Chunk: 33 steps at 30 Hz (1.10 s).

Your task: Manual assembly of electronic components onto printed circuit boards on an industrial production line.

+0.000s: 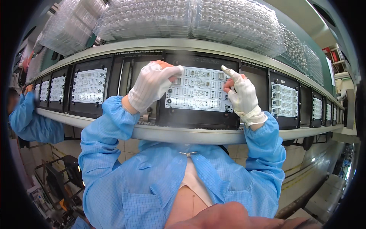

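Far to the left, another person in a blue sleeve [28,122] is leaning at the same long line. Black trays [88,91] with white boards in them are sitting side by side along a pale rail [183,134].

The person in front of me is wearing a blue coat and white gloves. Their left hand [151,86] is resting on the left top corner of a white circuit board [199,89]. The fingers are curling over the board's edge and touching it, so the hand is half closed on that corner. The board is lying in the middle black tray [198,116], right in front of the person, between the two hands.

The right hand [241,93] is touching the right edge of the same board. One finger is pointing up, and the others are bending in against the board's side.

More trays with boards [284,100] are sitting off to the right. Above it all, stacks of clear plastic trays [190,19] are lying on a shelf.
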Tool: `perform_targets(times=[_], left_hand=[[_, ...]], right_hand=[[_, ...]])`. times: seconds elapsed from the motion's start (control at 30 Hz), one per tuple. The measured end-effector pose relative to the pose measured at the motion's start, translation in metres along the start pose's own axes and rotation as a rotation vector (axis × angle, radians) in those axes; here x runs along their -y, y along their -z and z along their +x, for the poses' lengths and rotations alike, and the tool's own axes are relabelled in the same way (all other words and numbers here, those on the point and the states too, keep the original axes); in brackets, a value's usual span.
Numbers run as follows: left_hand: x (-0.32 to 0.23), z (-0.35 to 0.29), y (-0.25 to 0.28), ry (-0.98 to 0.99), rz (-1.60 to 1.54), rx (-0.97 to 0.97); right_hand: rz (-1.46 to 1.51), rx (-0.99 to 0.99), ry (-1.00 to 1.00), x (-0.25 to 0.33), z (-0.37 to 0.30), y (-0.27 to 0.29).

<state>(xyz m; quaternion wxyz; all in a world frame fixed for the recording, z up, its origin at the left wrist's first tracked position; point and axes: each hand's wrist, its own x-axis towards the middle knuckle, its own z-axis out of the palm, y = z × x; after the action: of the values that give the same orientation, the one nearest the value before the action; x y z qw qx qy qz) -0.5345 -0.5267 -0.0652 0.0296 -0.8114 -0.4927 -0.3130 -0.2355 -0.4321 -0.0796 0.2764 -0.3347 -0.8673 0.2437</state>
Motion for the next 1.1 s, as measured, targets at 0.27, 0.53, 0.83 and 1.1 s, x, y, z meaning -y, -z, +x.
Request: perform_targets(times=[0.27, 0.53, 0.83, 1.1], left_hand=[[-0.006, 0.002, -0.005, 0.023, -0.010, -0.153], [-0.014, -0.004, -0.006, 0.039, -0.058, -0.120], [-0.024, -0.002, -0.004, 0.021, -0.052, -0.078], [-0.005, -0.004, -0.006, 0.034, -0.059, -0.070]], right_hand=[[-0.220, 0.079, 0.192, -0.015, 0.002, 0.001], [-0.096, 0.152, 0.109, -0.005, 0.008, 0.024], [-0.316, 0.061, 0.342, -0.010, -0.005, 0.018], [-0.297, 0.047, 0.222, -0.010, -0.008, 0.010]])
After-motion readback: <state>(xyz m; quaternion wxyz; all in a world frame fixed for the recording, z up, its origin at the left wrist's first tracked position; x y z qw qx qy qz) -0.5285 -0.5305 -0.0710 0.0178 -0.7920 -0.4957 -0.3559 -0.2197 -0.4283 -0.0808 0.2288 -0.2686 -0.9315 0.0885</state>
